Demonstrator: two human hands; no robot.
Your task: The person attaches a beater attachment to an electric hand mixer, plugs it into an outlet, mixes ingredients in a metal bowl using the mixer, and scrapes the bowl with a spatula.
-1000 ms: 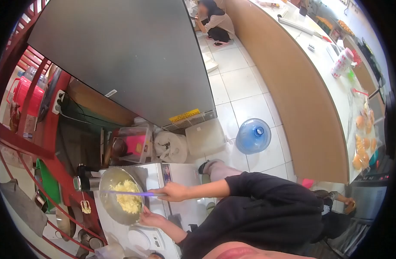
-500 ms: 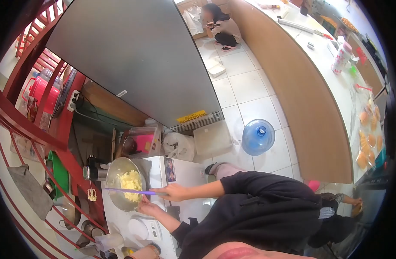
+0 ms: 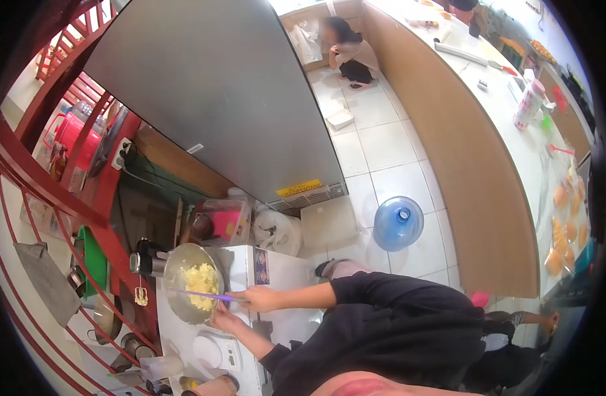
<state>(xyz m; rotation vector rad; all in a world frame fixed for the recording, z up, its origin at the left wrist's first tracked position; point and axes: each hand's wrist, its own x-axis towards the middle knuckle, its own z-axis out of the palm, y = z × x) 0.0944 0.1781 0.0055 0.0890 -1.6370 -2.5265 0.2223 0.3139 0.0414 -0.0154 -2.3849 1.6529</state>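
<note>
My right hand (image 3: 258,298) is closed round the handle of a purple spatula (image 3: 207,295), whose far end reaches across a metal bowl (image 3: 177,309). Pale yellow, crumbly food (image 3: 201,280) lies in the bowl, partly under the spatula. Below my right hand, my left hand (image 3: 229,322) grips the near rim of the bowl. The bowl rests on a white surface (image 3: 174,336). Next to the bowl is a hand mixer (image 3: 148,263), with food stuck to its beaters (image 3: 140,296). A white kitchen scale (image 3: 217,351) stands below my left hand.
A large grey appliance (image 3: 217,99) stands above the bowl in view, with red railings (image 3: 52,198) at left. A blue water jug (image 3: 399,224) is on the tiled floor. One person (image 3: 354,56) squats farther off; another person's hand (image 3: 549,322) shows at right.
The whole view has shifted, so the surroundings sit farther right and slightly lower. The spatula has changed position a little over the food. Both hands keep their holds.
</note>
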